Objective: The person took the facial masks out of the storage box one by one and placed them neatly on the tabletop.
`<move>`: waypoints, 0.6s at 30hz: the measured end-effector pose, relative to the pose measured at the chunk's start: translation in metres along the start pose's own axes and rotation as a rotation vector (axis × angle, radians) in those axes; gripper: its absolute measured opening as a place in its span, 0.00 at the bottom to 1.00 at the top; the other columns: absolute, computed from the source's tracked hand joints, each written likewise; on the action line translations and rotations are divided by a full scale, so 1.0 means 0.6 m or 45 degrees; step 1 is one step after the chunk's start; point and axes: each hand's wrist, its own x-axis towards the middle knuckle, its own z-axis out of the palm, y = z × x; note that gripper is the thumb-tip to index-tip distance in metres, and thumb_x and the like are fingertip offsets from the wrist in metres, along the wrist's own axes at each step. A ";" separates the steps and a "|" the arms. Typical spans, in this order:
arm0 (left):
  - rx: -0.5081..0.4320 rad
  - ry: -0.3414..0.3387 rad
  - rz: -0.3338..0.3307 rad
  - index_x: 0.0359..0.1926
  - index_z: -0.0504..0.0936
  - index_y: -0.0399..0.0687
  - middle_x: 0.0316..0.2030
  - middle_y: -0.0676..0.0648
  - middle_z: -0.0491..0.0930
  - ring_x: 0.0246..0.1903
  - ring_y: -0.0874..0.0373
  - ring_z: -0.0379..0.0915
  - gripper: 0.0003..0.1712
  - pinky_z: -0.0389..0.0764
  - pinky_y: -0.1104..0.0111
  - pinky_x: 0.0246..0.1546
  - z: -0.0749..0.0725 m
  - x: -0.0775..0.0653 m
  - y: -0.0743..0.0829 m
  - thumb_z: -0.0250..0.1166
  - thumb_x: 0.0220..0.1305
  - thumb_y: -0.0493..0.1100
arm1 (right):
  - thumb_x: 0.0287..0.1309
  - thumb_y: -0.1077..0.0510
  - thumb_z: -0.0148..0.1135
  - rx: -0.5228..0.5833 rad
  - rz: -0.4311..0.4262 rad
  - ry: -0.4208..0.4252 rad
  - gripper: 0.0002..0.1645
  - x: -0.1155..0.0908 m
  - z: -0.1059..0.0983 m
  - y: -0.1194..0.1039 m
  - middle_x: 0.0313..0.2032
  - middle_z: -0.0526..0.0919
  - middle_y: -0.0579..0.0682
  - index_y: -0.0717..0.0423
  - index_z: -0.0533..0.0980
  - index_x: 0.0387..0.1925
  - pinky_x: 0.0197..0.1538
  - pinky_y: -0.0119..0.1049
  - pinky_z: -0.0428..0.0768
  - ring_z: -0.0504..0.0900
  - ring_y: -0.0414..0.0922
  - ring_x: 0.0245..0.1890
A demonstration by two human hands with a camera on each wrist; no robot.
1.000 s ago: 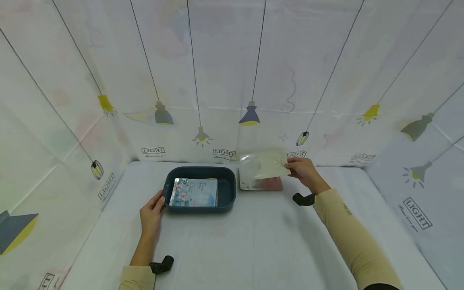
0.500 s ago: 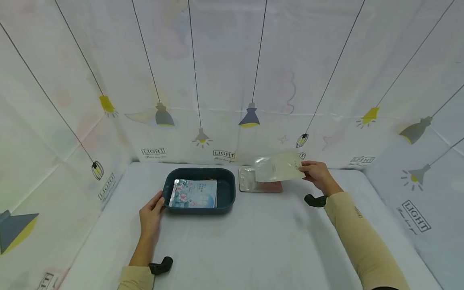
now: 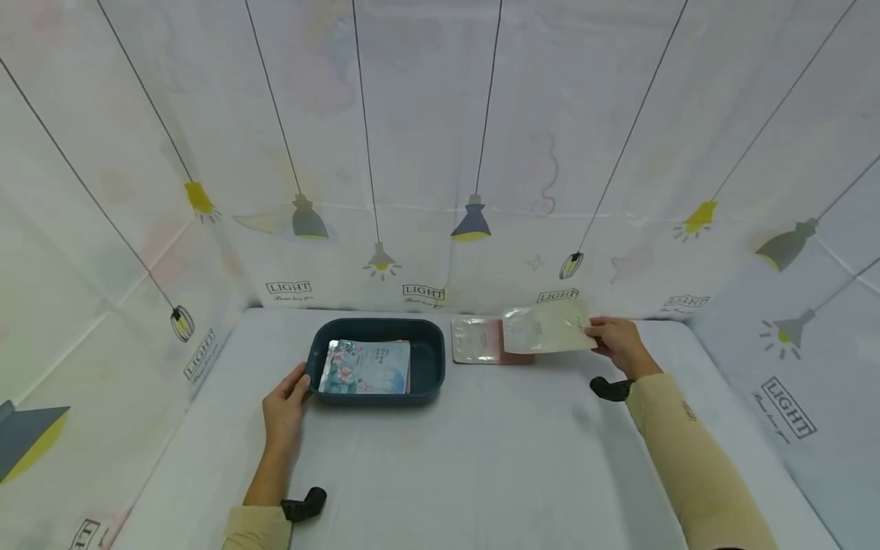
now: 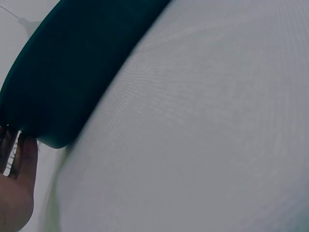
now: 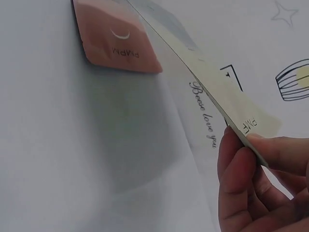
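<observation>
In the head view my right hand (image 3: 620, 345) pinches the right edge of a cream sheet mask packet (image 3: 550, 327) between thumb and fingers. This packet is held tilted and overlaps the right part of a pink-and-silver packet (image 3: 476, 341) lying on the table. In the right wrist view, the pink end (image 5: 118, 38) of the lower packet shows beyond the cream one. My left hand (image 3: 285, 405) touches the left end of a dark blue-green tray (image 3: 428, 367) with fairly straight fingers (image 4: 29, 159). Inside the tray lies a small stack of blue floral packets (image 3: 367, 367).
A white cloth covers the table (image 3: 454, 473). Behind it and along both sides rise white curtains (image 3: 412, 153) printed with hanging lamps. Both wrists wear black camera mounts, the right mount (image 3: 610, 389) hanging just over the table.
My right hand has moved right with the cream packet, uncovering more of the pink-and-silver packet below. My left hand and the tray have stayed in place.
</observation>
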 end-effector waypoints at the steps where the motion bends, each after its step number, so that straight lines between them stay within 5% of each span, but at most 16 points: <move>1: 0.006 0.004 -0.005 0.67 0.69 0.40 0.68 0.42 0.68 0.66 0.49 0.67 0.25 0.76 0.88 0.47 0.000 0.000 0.001 0.55 0.73 0.44 | 0.66 0.63 0.56 -0.006 0.004 0.008 0.32 0.002 -0.005 0.001 0.30 0.77 0.36 0.68 0.61 0.69 0.36 0.28 0.83 0.79 0.32 0.30; 18: 0.024 0.013 -0.006 0.67 0.71 0.42 0.67 0.45 0.70 0.65 0.51 0.69 0.25 0.76 0.87 0.47 -0.002 0.003 -0.007 0.56 0.73 0.46 | 0.65 0.64 0.57 -0.012 0.118 0.108 0.30 0.016 -0.054 0.040 0.28 0.77 0.37 0.69 0.64 0.66 0.34 0.30 0.82 0.79 0.35 0.30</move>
